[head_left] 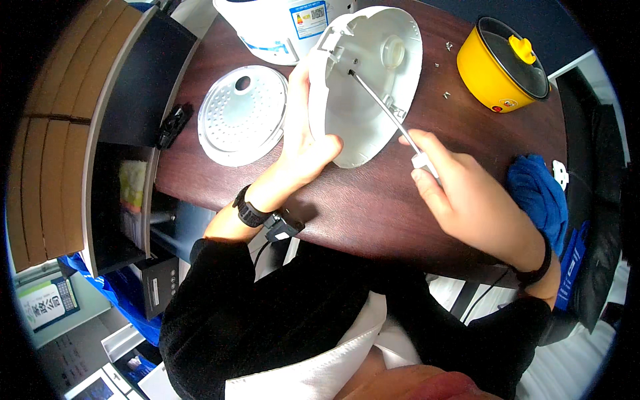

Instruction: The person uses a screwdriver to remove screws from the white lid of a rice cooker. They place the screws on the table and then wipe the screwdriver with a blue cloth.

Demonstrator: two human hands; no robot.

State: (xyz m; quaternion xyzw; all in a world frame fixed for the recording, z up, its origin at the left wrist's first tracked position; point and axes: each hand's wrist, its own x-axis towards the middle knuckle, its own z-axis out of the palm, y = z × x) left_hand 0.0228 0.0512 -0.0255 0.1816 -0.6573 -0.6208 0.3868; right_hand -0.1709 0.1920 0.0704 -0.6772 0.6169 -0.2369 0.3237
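Observation:
My left hand (303, 143) grips the near rim of a white plastic cooker lid (373, 87), holding it tilted on edge with its inner side toward me. In my right hand (467, 200) is a screwdriver (383, 107) with a white handle. Its metal shaft runs up and left, and the tip rests at a spot on the inside of the lid near the hinge end. A black watch sits on my left wrist, a dark band on my right.
A round perforated metal plate (241, 115) lies left of the lid on the dark wooden table (373, 213). A white cooker body (280, 27) stands behind. A yellow pot (503, 67), loose screws (445, 95) and a blue cloth (537, 193) are at the right. A dark shelf unit (127, 133) stands left.

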